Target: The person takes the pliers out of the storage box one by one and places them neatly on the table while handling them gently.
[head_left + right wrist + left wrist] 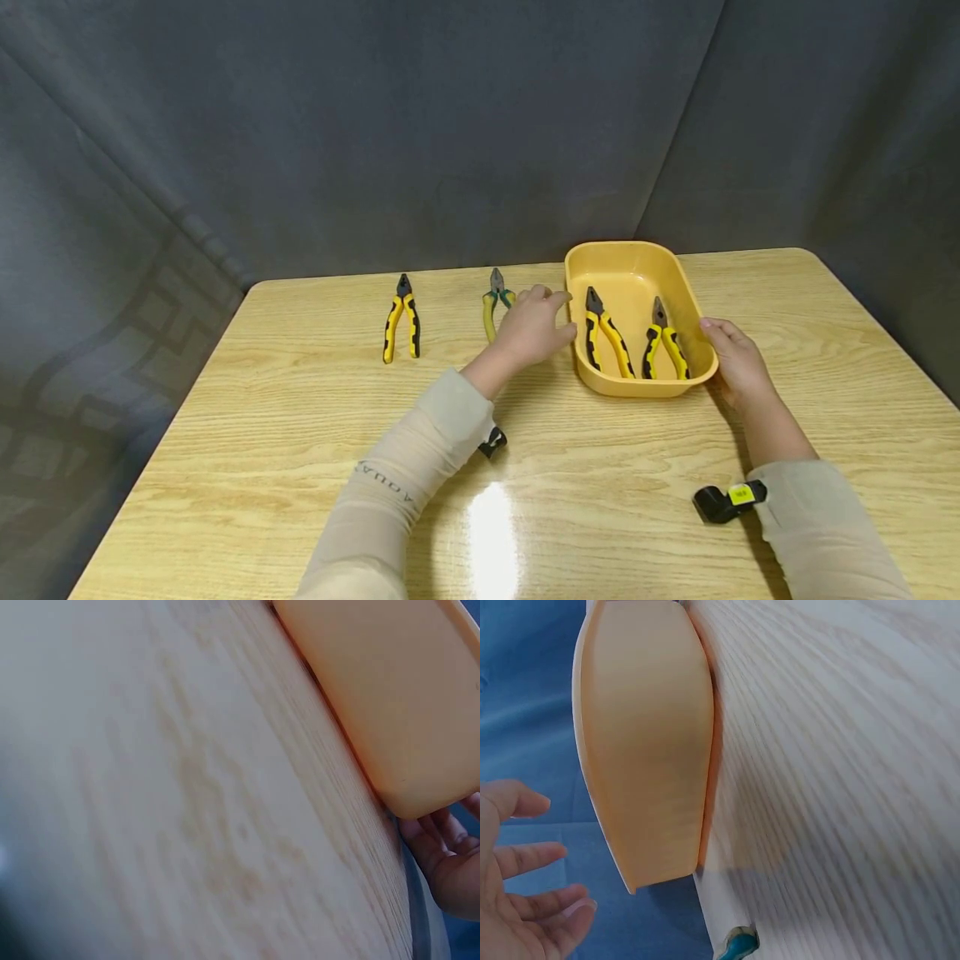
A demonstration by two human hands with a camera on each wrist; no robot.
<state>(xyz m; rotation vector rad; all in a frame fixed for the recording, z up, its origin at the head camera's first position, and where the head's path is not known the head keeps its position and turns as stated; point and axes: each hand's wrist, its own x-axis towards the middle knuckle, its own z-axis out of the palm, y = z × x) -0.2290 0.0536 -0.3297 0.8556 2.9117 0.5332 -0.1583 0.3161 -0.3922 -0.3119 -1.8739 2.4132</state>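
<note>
A yellow plastic tray sits on the wooden table at right of centre. Two pairs of pliers with yellow-and-black handles lie inside it: combination pliers on the left and narrower-nosed pliers on the right. My right hand holds the tray's right side, its thumb at the rim; in the right wrist view its fingers curl at the tray's corner. Just off the left rim is my left hand, fingers parted and holding nothing. It partly hides green-and-yellow pliers lying on the table.
Another pair of yellow-and-black pliers lies farther left on the table. A dark grey cloth hangs behind the table's back edge. Black wrist devices protrude from both sleeves.
</note>
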